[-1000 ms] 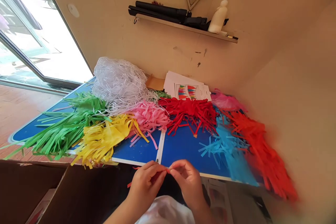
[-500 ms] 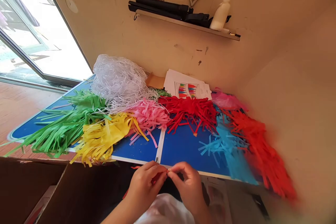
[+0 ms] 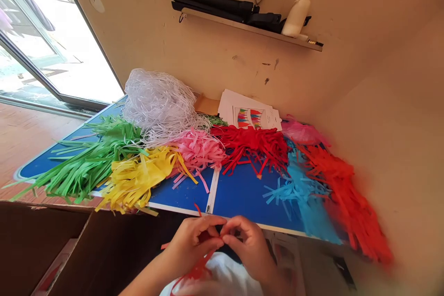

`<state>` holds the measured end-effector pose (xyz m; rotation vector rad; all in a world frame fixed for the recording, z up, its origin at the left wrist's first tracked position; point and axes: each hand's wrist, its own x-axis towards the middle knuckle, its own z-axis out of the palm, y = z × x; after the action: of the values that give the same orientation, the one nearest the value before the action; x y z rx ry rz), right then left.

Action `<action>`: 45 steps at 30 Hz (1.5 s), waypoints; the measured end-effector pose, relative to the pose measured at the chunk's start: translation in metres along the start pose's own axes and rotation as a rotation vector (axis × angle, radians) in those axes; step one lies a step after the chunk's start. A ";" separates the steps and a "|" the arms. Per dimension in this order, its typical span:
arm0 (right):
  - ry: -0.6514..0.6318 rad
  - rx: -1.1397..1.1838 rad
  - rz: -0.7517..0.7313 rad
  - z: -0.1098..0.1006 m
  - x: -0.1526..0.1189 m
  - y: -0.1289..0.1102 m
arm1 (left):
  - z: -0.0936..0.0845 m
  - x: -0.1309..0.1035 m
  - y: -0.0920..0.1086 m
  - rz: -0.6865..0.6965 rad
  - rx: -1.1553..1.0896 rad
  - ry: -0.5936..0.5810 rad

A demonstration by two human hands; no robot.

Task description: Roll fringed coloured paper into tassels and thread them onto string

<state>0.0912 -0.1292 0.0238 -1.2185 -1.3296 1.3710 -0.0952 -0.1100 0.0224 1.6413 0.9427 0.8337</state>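
Observation:
My left hand (image 3: 196, 243) and my right hand (image 3: 249, 249) meet fingertip to fingertip just in front of the table's near edge, both pinched closed. A red fringed paper tassel (image 3: 199, 270) is between them, its strips hanging under my left hand over a white garment. Other red strips stick out past the left hand. The gripped part is mostly covered by the fingers. On the blue table (image 3: 243, 199) ahead lie fringed bundles: green (image 3: 83, 166), yellow (image 3: 138, 178), pink (image 3: 197, 148), red (image 3: 255, 145), blue (image 3: 305, 194) and orange-red (image 3: 347, 194).
A heap of white string (image 3: 159, 101) stands at the back, beside white printed cards (image 3: 249, 111). A wall shelf (image 3: 249, 27) carries black items and a white nozzle bottle (image 3: 297, 13). A cardboard box (image 3: 69, 245) is at the lower left; a glass door (image 3: 62, 55) is beyond.
The red strips now hang visibly below my left hand, over the white garment. Both hands stay together, with fingers shifted slightly. The view has tilted a little.

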 end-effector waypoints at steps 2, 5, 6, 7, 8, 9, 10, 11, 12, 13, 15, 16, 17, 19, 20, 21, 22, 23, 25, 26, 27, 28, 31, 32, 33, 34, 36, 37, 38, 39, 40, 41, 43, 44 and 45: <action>0.009 -0.086 -0.060 0.000 -0.001 -0.002 | 0.001 0.000 0.002 0.029 0.018 0.013; 0.048 -0.097 -0.064 0.000 -0.001 -0.003 | 0.000 0.000 0.004 0.040 0.068 0.089; 0.070 -0.096 -0.054 0.000 -0.001 -0.003 | -0.001 0.000 0.004 0.030 0.081 0.110; 0.082 -0.089 -0.042 0.000 -0.001 -0.002 | -0.002 -0.001 0.004 0.020 0.086 0.124; 0.076 -0.064 -0.026 0.001 -0.001 -0.001 | -0.003 -0.001 0.005 0.016 0.084 0.130; 0.055 -0.026 -0.012 0.001 -0.001 -0.001 | -0.004 -0.002 0.005 0.024 0.078 0.130; 0.026 0.011 -0.004 0.002 0.000 0.000 | -0.005 -0.002 0.005 0.045 0.077 0.126; 0.002 0.032 -0.009 0.002 0.000 0.001 | -0.005 -0.003 0.004 0.076 0.089 0.122; -0.009 0.029 -0.029 0.003 0.001 0.001 | -0.006 -0.003 0.004 0.110 0.116 0.120; -0.004 0.001 -0.063 0.003 0.002 0.000 | -0.007 -0.003 0.005 0.145 0.151 0.121; 0.034 -0.095 -0.147 0.003 0.003 -0.002 | -0.008 -0.003 0.005 0.188 0.219 0.125; 0.053 -0.137 -0.179 0.003 0.004 -0.003 | -0.009 -0.003 0.005 0.191 0.246 0.131; 0.070 -0.170 -0.203 0.003 0.004 -0.005 | -0.009 -0.003 0.005 0.188 0.270 0.150; 0.094 -0.224 -0.237 0.003 0.005 -0.009 | -0.010 -0.004 0.005 0.203 0.318 0.202; 0.104 -0.249 -0.251 0.003 0.005 -0.010 | -0.010 -0.005 0.005 0.233 0.341 0.233; 0.110 -0.273 -0.265 0.003 0.005 -0.012 | -0.009 -0.005 0.004 0.277 0.364 0.263; 0.113 -0.295 -0.280 0.004 0.005 -0.013 | -0.008 -0.006 0.004 0.327 0.384 0.292; 0.113 -0.314 -0.293 0.005 0.005 -0.014 | -0.007 -0.006 0.003 0.375 0.401 0.310; 0.114 -0.346 -0.311 0.007 0.005 -0.015 | -0.005 -0.005 0.002 0.432 0.427 0.336; 0.118 -0.359 -0.318 0.009 0.005 -0.015 | -0.004 -0.005 0.002 0.442 0.436 0.347; 0.125 -0.373 -0.323 0.010 0.004 -0.015 | -0.003 -0.004 0.001 0.446 0.441 0.356; 0.135 -0.385 -0.327 0.011 0.004 -0.015 | -0.002 -0.004 0.000 0.446 0.442 0.365; 0.154 -0.414 -0.340 0.013 0.003 -0.013 | -0.003 -0.003 -0.002 0.460 0.437 0.386; 0.158 -0.423 -0.339 0.014 0.003 -0.012 | -0.003 -0.003 -0.003 0.464 0.436 0.389; 0.162 -0.431 -0.339 0.014 0.003 -0.011 | -0.003 -0.003 -0.004 0.462 0.436 0.387; 0.166 -0.440 -0.338 0.015 0.003 -0.010 | -0.004 -0.003 -0.004 0.458 0.434 0.383; 0.173 -0.466 -0.346 0.016 0.006 -0.008 | -0.003 -0.003 -0.006 0.433 0.423 0.368; 0.175 -0.483 -0.363 0.017 0.007 -0.007 | -0.002 -0.004 -0.007 0.407 0.412 0.361; 0.172 -0.502 -0.386 0.018 0.009 -0.006 | -0.001 -0.004 -0.009 0.372 0.394 0.357; 0.159 -0.521 -0.414 0.019 0.010 -0.005 | -0.001 -0.004 -0.010 0.332 0.371 0.359; 0.138 -0.537 -0.443 0.021 0.012 -0.004 | -0.001 -0.005 -0.012 0.290 0.346 0.365; 0.109 -0.550 -0.470 0.022 0.012 -0.004 | -0.001 -0.006 -0.014 0.255 0.323 0.375; 0.044 -0.572 -0.508 0.026 0.014 -0.004 | -0.003 -0.008 -0.018 0.216 0.293 0.403; 0.016 -0.580 -0.523 0.027 0.016 -0.006 | -0.005 -0.009 -0.020 0.205 0.286 0.416; -0.021 -0.584 -0.533 0.028 0.021 -0.008 | -0.008 -0.010 -0.021 0.192 0.283 0.428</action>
<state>0.0597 -0.1131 0.0290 -1.0840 -1.9751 0.6341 -0.1100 -0.1119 0.0034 1.8541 1.2569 1.2633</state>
